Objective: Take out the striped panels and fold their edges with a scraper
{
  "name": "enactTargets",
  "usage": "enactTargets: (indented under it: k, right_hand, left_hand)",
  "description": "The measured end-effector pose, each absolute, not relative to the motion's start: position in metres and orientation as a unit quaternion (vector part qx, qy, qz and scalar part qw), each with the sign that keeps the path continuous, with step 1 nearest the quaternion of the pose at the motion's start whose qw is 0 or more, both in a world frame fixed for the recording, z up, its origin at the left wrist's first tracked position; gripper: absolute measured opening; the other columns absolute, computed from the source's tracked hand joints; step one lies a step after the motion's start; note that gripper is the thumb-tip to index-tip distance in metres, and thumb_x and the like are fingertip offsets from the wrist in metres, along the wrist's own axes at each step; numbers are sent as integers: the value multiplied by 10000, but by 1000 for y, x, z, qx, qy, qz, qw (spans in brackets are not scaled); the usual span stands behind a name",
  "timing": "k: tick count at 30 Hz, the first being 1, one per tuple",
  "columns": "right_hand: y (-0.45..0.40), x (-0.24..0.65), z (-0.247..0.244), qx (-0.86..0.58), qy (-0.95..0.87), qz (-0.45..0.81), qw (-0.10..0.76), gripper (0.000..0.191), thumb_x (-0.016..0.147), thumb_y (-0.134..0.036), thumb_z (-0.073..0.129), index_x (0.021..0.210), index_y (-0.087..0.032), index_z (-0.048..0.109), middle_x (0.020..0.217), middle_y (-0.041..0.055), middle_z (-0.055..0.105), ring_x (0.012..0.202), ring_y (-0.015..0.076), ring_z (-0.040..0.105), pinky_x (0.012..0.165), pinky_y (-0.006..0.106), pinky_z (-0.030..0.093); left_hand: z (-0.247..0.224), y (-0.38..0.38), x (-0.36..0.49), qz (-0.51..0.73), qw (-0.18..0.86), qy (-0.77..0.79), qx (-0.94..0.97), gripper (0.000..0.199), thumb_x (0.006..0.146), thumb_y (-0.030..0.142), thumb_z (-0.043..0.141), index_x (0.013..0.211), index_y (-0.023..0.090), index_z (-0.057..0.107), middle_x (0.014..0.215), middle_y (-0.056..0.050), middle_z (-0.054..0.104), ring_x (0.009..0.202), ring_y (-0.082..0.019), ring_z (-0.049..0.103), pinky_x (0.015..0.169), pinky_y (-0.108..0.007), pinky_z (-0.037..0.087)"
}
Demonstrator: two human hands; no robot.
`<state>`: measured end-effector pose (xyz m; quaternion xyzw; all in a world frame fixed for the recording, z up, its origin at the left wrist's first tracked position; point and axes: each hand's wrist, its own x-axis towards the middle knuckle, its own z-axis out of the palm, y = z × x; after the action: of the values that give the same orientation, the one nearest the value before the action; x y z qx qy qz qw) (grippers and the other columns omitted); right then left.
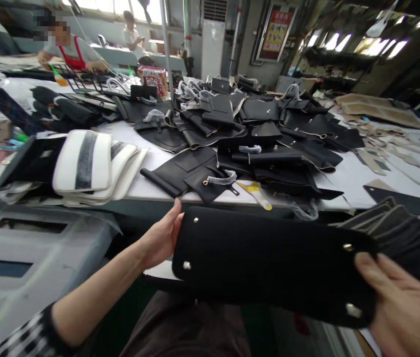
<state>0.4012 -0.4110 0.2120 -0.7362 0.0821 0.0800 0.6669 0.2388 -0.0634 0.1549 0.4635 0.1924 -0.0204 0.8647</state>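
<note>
A black oblong panel (269, 263) with rounded corners and metal studs near its corners, which looks like a bag base, is held out level in front of me. My left hand (163, 235) grips its left end, thumb up and fingers partly hidden behind it. Around the right end, my right hand (403, 297) is closed, its thumb lying on the face between two studs. Just beyond the panel, a black leather piece (204, 173) with a plastic-wrapped handle lies at the table's front edge.
Black leather bag parts (262, 119) are heaped on the white table (414, 183). White pieces with a dark stripe (83, 163) are stacked at left. Grey-black layered pieces (391, 228) lie at right. A co-worker in a red apron (74, 54) sits at the far left, another person (133, 37) behind.
</note>
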Motion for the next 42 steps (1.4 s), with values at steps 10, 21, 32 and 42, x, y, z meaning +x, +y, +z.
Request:
enactTargets:
  k: [10, 21, 32, 42]
  right_hand:
    - [-350, 359, 116, -634, 193, 356, 658, 504, 451, -463, 939, 842, -199, 762, 965, 100, 772, 920, 336, 720, 709, 363, 637]
    - [-331, 398, 94, -690, 136, 327, 631, 503, 470, -452, 950, 862, -195, 767, 859, 49, 760, 800, 222, 706, 650, 192, 586]
    - [-319, 394, 96, -708, 200, 295, 610, 768, 331, -488, 967, 1014, -215, 743, 861, 52, 761, 816, 237, 714, 654, 179, 589]
    - [-335, 396, 77, -689, 179, 322, 624, 883, 483, -451, 934, 1288, -238, 641, 983, 80, 770, 982, 337, 715, 765, 294, 627]
  left_hand:
    - [117, -63, 140, 20, 766, 336, 547, 473, 804, 597, 711, 968, 154, 724, 895, -62, 704, 798, -198, 611, 734, -277, 469]
    - [109, -23, 173, 92, 671, 382, 629, 505, 701, 536, 775, 1030, 156, 731, 811, -25, 669, 732, -172, 576, 646, -245, 429]
    - [84, -13, 174, 122, 579, 400, 700, 480, 814, 501, 678, 1140, 149, 702, 817, -39, 697, 748, -187, 610, 670, -273, 433]
    - [89, -10, 179, 113, 598, 407, 681, 515, 789, 510, 686, 1148, 141, 712, 896, -66, 750, 822, -225, 662, 719, -292, 461]
